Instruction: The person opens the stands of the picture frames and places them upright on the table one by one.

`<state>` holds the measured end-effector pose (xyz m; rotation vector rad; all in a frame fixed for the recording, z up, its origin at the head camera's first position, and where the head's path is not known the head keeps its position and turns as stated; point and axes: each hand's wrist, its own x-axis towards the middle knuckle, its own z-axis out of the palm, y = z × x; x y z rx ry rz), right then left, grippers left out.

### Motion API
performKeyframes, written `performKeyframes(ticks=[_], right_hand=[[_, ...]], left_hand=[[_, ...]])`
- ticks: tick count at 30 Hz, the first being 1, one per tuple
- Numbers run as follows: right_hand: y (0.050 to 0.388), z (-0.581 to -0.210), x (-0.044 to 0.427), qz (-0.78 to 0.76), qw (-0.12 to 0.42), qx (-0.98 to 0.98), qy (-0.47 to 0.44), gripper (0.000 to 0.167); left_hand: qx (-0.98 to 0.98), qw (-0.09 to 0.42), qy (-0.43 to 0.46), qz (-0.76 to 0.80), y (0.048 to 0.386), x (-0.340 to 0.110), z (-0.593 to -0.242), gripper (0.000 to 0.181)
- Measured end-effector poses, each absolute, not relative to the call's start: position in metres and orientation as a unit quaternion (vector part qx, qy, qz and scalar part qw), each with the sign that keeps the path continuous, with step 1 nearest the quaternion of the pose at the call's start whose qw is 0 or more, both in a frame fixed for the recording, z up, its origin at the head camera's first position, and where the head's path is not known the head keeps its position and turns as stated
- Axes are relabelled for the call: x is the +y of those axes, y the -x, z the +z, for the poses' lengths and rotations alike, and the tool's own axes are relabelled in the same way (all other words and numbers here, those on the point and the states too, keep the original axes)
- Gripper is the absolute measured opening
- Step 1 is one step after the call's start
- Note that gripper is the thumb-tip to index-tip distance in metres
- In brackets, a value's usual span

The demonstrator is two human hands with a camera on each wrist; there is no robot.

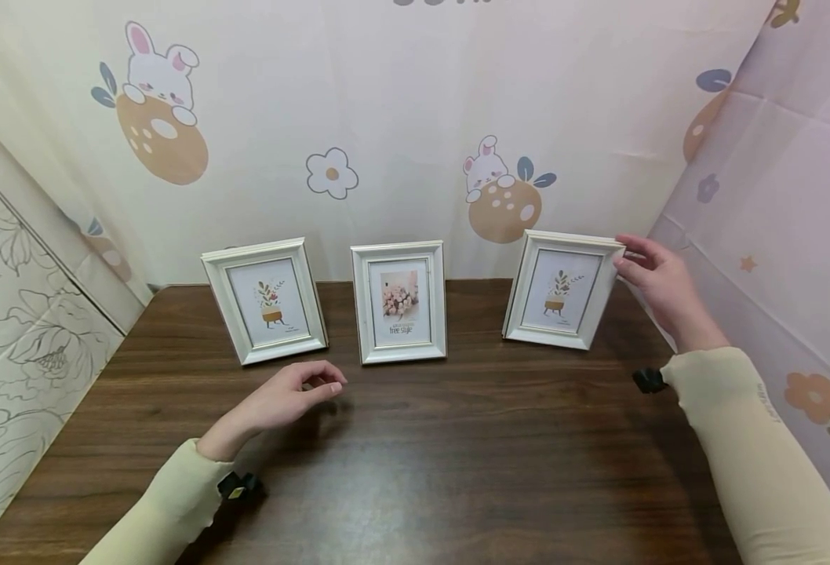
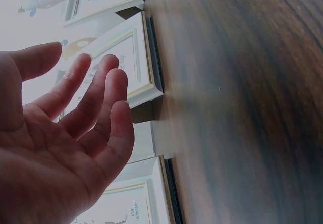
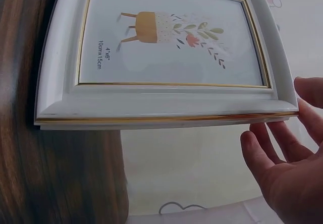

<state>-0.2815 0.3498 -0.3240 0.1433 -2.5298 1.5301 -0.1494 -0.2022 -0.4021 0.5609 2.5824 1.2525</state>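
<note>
Three white picture frames with gold trim stand in a row on the dark wooden table (image 1: 457, 455). The right picture frame (image 1: 518, 290) shows a potted plant print; at its upper right corner is my right hand (image 1: 662, 290), thumb in front and fingers behind that corner, holding it. In the right wrist view, this frame's (image 3: 166, 103) bottom edge is on the table. My left hand (image 1: 288, 400) hovers empty, fingers loosely bent, in front of the left picture frame (image 1: 220, 306) and the middle picture frame (image 1: 362, 306). The middle one has a flower photo.
A pale curtain (image 1: 387, 94) printed with rabbits and flowers hangs behind the table. Another printed cloth (image 1: 796, 259) hangs at the right, and a floral panel (image 1: 12, 337) stands at the left. Black wrist devices (image 1: 242, 486) sit on both sleeves.
</note>
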Motion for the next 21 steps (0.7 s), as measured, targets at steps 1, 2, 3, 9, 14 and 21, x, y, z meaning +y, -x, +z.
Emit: performKeyframes(ticks=[1,2,3,9,14,21], right_hand=[[0.282,-0.324,0.35,0.506,0.092,-0.856,-0.046,0.058],[0.282,-0.325,0.351,0.496,0.095,-0.862,-0.044,0.059],[0.281,-0.325,0.351,0.491,0.096,-0.865,-0.039,0.059],[0.27,-0.328,0.351,0.498,0.151,-0.854,-0.006,0.051],[0.254,-0.333,0.348,0.481,0.194,-0.854,0.026,0.041],[0.233,-0.356,0.321,0.406,0.204,-0.89,0.015,0.039]], left_hand=[[0.878,0.109,-0.19,0.426,0.149,-0.203,-0.402,0.024],[0.878,0.109,-0.191,0.425,0.15,-0.203,-0.402,0.025],[0.878,0.107,-0.191,0.425,0.15,-0.203,-0.402,0.025],[0.887,0.079,-0.196,0.412,0.153,-0.205,-0.402,0.023],[0.907,0.018,-0.195,0.373,0.155,-0.204,-0.401,0.015],[0.932,-0.067,-0.19,0.3,0.154,-0.191,-0.398,0.013]])
